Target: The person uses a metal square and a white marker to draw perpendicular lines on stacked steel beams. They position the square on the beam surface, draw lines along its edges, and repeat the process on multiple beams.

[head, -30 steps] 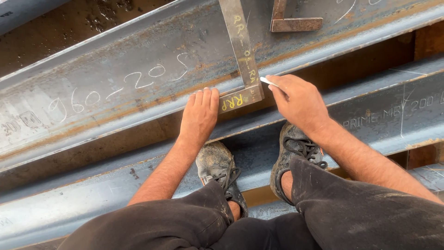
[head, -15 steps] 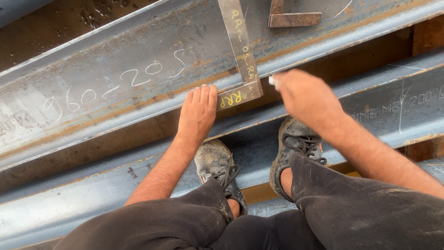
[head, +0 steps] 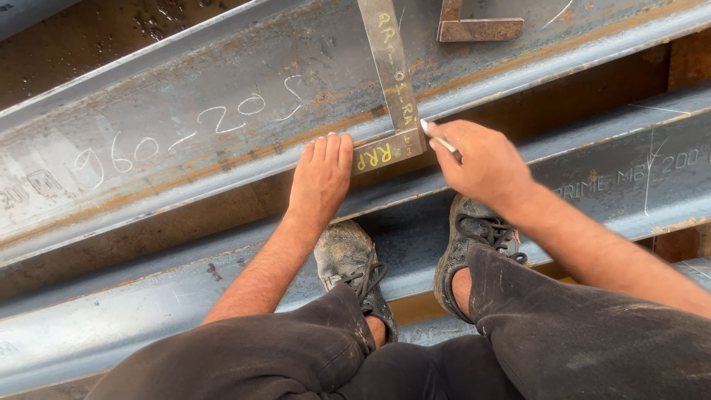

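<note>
A metal try square (head: 391,81) lies across the upper steel beam (head: 185,141), its short leg hooked over the beam's near edge. My left hand (head: 320,176) rests flat on that edge, fingers together, its fingertips touching the square's short leg. My right hand (head: 481,163) holds a white chalk stick (head: 437,138) with its tip at the square's corner, on the blade's right side.
A second steel beam (head: 622,178) runs below, with chalk writing on it; my two dark shoes (head: 355,267) stand on it. A rusty angle piece (head: 474,27) lies on the upper beam at the top. Dark wet ground (head: 96,30) shows at top left.
My right hand lifted slightly away from the square, then came back left so the chalk tip sits at the blade's edge. My left hand stayed in place.
</note>
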